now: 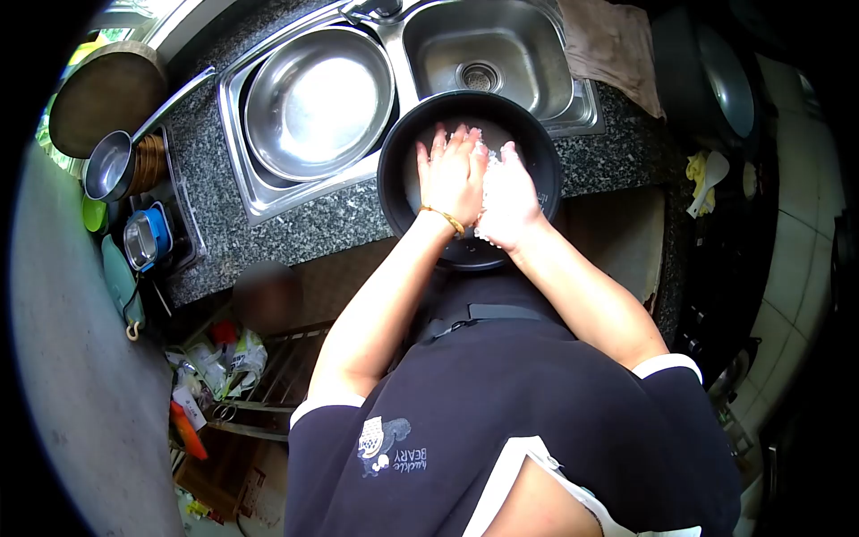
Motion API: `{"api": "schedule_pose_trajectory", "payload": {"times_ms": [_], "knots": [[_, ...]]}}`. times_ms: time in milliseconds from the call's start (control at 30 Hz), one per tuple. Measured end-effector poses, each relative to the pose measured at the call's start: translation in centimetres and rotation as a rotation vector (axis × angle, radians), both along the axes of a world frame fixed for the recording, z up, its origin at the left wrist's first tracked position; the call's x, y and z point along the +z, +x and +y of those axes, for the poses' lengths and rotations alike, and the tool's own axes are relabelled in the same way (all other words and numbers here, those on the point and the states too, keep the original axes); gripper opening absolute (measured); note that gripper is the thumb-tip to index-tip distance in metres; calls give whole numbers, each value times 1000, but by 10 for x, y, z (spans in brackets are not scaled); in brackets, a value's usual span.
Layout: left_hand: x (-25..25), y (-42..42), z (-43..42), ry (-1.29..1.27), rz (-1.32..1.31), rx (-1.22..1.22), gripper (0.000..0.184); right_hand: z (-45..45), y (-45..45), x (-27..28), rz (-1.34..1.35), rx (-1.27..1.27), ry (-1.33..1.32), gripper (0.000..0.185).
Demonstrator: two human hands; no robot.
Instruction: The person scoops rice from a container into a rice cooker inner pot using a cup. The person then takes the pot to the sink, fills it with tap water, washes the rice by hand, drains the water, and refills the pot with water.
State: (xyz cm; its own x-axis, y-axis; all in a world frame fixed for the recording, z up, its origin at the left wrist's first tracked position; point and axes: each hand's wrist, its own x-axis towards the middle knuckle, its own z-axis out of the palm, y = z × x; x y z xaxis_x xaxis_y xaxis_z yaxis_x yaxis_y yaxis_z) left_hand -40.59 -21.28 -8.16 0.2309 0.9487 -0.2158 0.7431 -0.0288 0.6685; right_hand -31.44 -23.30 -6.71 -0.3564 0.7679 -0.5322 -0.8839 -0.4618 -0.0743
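A dark inner pot (391, 183) holds cloudy whitish water and stands at the counter's front edge, overlapping the sink rim. Both hands are inside it, pressed side by side with white rice (487, 183) between them. My left hand (454, 174), with a yellow bracelet at the wrist, lies over the grains with fingers extended. Cupped beside it, my right hand (514, 199) has its palm turned toward the left one, and grains cling along its edge. The rice deeper in the pot is hidden by the water and hands.
A large steel basin (268, 112) sits in the left sink bowl; the right sink bowl (438, 45) shows its drain. A brown cloth (613, 49) hangs at the right. Left are a small saucepan (110, 167) and a round wooden board (107, 98). A white spoon (713, 170) lies right.
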Motion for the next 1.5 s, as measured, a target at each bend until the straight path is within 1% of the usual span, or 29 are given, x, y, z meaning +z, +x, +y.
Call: {"api": "schedule_pose_trajectory", "payload": {"times_ms": [67, 100, 167, 200, 300, 333, 367, 467, 500, 533, 567, 633, 667, 700, 767, 800, 867, 900, 967, 1000, 1100, 1167, 1233, 1267, 1333, 1367, 1433, 1467, 1500], "knots": [[5, -2, -10, 63, 36, -37, 43, -2, 4, 5, 88, 48, 5, 60], [-4, -2, -21, 180, 56, -102, 46, 0, 9, 1, 144, 18, 39, 63], [7, 9, -33, 77, -192, -33, 46, 9, 16, -9, 17, 0, -39, 65], [5, 11, -29, 73, -189, -37, 48, 9, 18, -17, 62, 4, 55, 63], [0, 7, -9, 42, -102, -101, 47, 11, 15, 1, -8, -10, -16, 58], [-4, 4, -1, 49, -19, -113, 42, 7, 14, -2, -19, -10, 78, 54], [0, 1, 8, 39, 50, -124, 39, 4, 18, -2, 327, 14, 205, 52], [-4, -18, 35, -169, -1, -183, 38, 8, 21, 11, -254, 260, 162, 60], [-10, -22, 43, -281, 62, -176, 39, 12, 28, 13, -476, 364, 178, 63], [-11, -23, 43, -277, 95, -192, 38, 17, 37, 0, -644, 461, 125, 66], [-13, -21, 44, -273, 130, -212, 36, 21, 36, -2, -792, 407, 130, 61], [-26, -16, 35, -97, 286, -298, 31, 31, 41, -24, -1063, 458, 248, 53], [-24, -15, 27, 3, 303, -305, 29, 36, 42, -37, -1061, 447, 243, 53], [-23, -14, 21, -52, 343, -339, 31, 41, 41, -50, -1097, 440, 254, 49], [-24, -16, 13, -56, 313, -434, 32, 44, 35, -44, -1125, 423, 255, 45], [-25, -18, 12, -57, 318, -446, 32, 46, 34, -41, -1068, 359, 164, 43], [-26, -18, 13, -220, 216, -725, 35, 48, 32, -38, -1006, 279, 67, 39], [-29, -17, 13, -221, 219, -732, 35, 48, 32, -42, -1003, 273, 62, 39], [-31, -11, 13, -491, 119, -910, 41, 50, 33, -44, -920, 287, 101, 38], [-32, -8, 13, -657, 117, -863, 52, 49, 34, -45, -951, 317, 98, 36], [-32, -9, 9, -593, 115, -941, 60, 48, 34, -43, -902, 301, 112, 36], [-43, -12, 9, -598, 73, -953, 57, 49, 33, -44, -881, 306, 111, 36], [-48, -14, 10, -760, 28, -1048, 43, 49, 33, -43, -853, 284, 84, 35], [-47, -13, 11, -758, 27, -1043, 43, 50, 33, -43, -853, 288, 87, 35], [-41, -11, 13, -692, 76, -719, 25, 50, 33, -41, -802, 268, 45, 34], [-34, -11, 16, -693, 75, -716, 25, 50, 33, -40, -801, 271, 46, 34], [-25, -16, 22, -731, -121, -211, 23, 49, 35, -40, -837, 298, 45, 30], [-28, -19, 23, -593, -153, -152, 25, 48, 35, -47, -838, 300, 40, 30], [-33, -23, 24, -453, -185, -92, 28, 48, 34, -57, -1027, 338, 160, 30]]}}
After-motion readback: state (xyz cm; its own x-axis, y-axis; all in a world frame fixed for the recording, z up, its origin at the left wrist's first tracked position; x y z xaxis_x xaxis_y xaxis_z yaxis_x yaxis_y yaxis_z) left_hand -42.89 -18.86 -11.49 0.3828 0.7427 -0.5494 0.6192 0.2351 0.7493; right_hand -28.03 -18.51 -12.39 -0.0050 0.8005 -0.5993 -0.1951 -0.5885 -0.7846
